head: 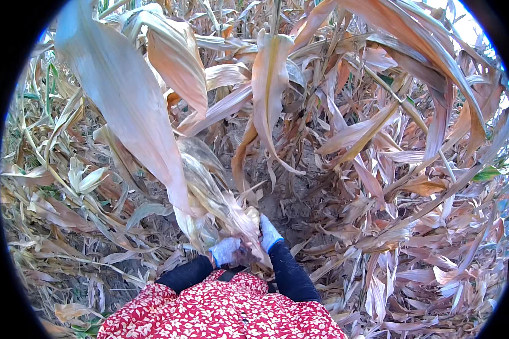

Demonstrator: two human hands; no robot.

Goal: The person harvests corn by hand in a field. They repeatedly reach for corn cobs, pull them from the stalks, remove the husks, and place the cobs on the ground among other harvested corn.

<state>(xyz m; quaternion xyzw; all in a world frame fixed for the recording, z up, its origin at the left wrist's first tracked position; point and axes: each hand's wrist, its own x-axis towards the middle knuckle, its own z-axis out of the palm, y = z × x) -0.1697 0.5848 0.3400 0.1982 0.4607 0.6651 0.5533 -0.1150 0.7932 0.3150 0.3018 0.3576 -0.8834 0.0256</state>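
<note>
Close to my body, both hands, in white knit gloves, are at a corn ear in dry husk [231,214]. My left hand [225,251] lies at the lower left of the husk, its fingers partly hidden behind loose husk and silk. At the right side of the ear is my right hand [269,233], its fingers curled around the husk near a pale yellowish part that may be the bared cob [253,215]. A long dry corn leaf [127,97] hangs down from the upper left to the husk.
Standing dry corn stalks [275,19] and curled leaves [271,80] hang in front of me. Bent stalks [415,114] cross on the right. Bare soil [280,203] shows beyond my hands, with fallen husks and leaves [411,271] around it. An opened husk [85,180] lies at left.
</note>
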